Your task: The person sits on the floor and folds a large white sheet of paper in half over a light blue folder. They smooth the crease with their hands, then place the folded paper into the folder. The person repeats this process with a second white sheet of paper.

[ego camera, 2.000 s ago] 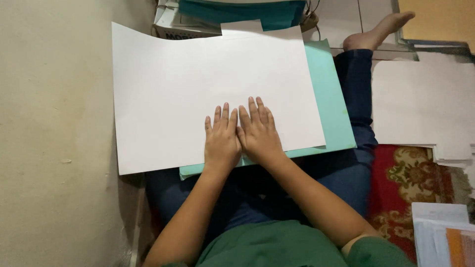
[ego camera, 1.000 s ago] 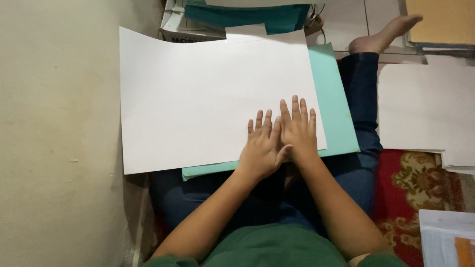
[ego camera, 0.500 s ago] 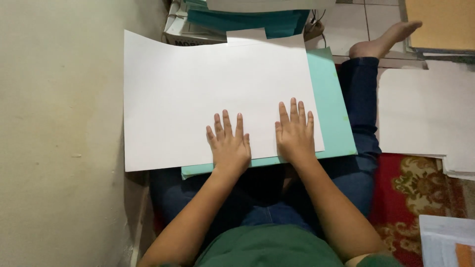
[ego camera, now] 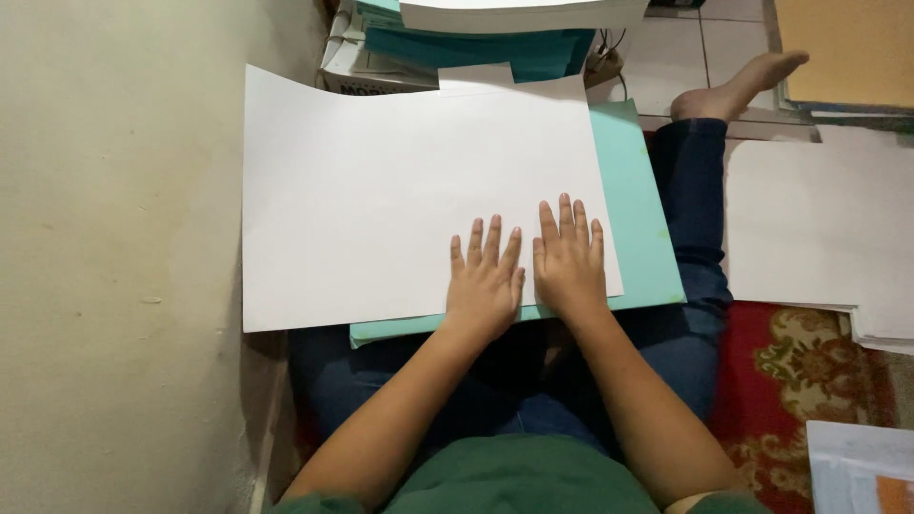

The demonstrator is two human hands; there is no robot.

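Observation:
A large white sheet of paper (ego camera: 381,190) lies over a light green board (ego camera: 638,219) resting on my lap. My left hand (ego camera: 486,281) is pressed flat on the sheet's lower right part, fingers spread. My right hand (ego camera: 569,259) lies flat right beside it, near the sheet's right edge, the two hands almost touching. Neither hand holds anything. My legs in blue jeans (ego camera: 700,181) stretch under the board, with a bare foot (ego camera: 738,81) at the far end.
A cream wall (ego camera: 114,257) runs along the left. Stacked teal and white paper and a box (ego camera: 476,33) sit beyond the sheet. White sheets (ego camera: 819,228) lie on the floor at right, over a red patterned rug (ego camera: 809,381). A tan board (ego camera: 847,48) is at top right.
Over the earlier frames my hands slid across the sheet to the right and parted. Since half a second ago my left hand has moved right, back beside my right hand.

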